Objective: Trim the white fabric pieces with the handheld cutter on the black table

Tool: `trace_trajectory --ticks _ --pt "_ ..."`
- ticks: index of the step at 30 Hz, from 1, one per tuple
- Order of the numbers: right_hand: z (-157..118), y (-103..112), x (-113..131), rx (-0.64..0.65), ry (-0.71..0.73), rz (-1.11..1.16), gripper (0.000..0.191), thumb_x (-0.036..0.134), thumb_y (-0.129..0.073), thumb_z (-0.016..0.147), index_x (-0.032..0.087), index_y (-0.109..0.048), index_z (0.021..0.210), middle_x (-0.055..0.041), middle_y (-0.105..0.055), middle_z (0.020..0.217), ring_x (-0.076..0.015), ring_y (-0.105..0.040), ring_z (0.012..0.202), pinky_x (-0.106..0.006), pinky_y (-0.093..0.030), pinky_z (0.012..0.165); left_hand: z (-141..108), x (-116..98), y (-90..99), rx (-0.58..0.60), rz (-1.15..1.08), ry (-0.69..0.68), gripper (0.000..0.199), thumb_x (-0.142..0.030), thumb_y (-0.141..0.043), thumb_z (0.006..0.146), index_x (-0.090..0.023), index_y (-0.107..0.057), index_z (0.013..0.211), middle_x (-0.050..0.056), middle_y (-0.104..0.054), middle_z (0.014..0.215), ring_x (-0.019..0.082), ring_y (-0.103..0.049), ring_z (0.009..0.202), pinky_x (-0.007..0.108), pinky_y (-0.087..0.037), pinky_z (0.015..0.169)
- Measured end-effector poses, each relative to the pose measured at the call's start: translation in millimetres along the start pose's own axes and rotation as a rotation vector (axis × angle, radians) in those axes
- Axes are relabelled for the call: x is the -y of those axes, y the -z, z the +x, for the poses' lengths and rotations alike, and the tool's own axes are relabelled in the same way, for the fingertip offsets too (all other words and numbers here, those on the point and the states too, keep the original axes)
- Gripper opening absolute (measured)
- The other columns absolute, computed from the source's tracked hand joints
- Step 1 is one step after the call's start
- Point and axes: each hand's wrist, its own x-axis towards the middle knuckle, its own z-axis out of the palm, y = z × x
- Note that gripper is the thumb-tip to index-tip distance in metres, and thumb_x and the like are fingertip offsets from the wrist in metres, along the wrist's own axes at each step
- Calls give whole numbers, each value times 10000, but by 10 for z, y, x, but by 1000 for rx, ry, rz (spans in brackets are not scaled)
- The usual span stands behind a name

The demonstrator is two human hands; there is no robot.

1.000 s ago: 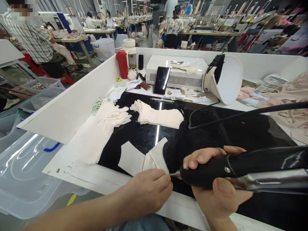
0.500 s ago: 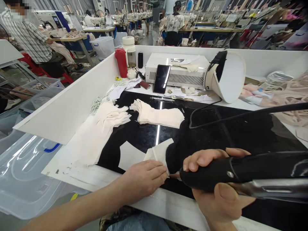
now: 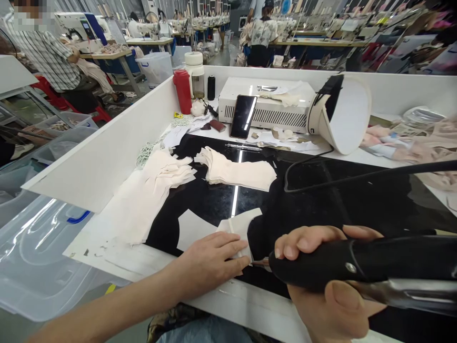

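My left hand (image 3: 214, 259) lies flat over pale cut fabric pieces (image 3: 194, 228), pressing them to the black table top, its fingers slightly apart. A narrow strip or seam runs down the upper piece and disappears under the fingers. In my right hand (image 3: 328, 286) is a thick black handheld tool (image 3: 321, 264) with a silver lever along its underside. The tool's thin metal tip (image 3: 263, 262) points left and meets the fabric edge beside my left fingertips; whether it lies under or on the cloth is hidden.
Two stacks of pale cut pieces lie beyond my hands: one at the left (image 3: 157, 176), one in the middle (image 3: 239, 169). A black cable (image 3: 357, 179) crosses the right side. Behind stand a white vented box (image 3: 267, 102), a phone (image 3: 243, 116), a white cone-shaped shade (image 3: 352, 114) and a red flask (image 3: 183, 93).
The fingers of my left hand have spread a little and the hand sits slightly further left on the fabric. The black tool has shifted slightly right and down in view, its tip still at the edge.
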Motion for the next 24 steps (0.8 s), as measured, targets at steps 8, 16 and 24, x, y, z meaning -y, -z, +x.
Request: trace_trajectory --ticks 8,16,24 --pt "81 -23 -6 -82 -14 1 467 382 -911 756 266 -633 1113 48 -670 754 -170 -580 566 -297 -550 473 -25 -17 -26 9 -44 21 206 -228 -564 1062 -163 -675 1222 101 -695 1320 244 -637 1261 389 -562 1086" --pt "163 -76 -92 -137 -17 -28 463 347 -890 732 257 -616 1094 51 -660 732 -170 -563 555 -307 -546 488 -32 -26 -37 19 -63 41 210 -253 -563 1062 -175 -676 1220 105 -674 1355 243 -622 1277 377 -544 1105" --pt "140 -61 -103 -105 -19 -46 428 327 -866 770 256 -612 1107 51 -665 743 -168 -568 562 -312 -560 500 -27 -31 -28 28 -88 63 218 -284 -585 1056 -180 -672 1226 130 -631 1411 241 -584 1347 380 -510 1154"
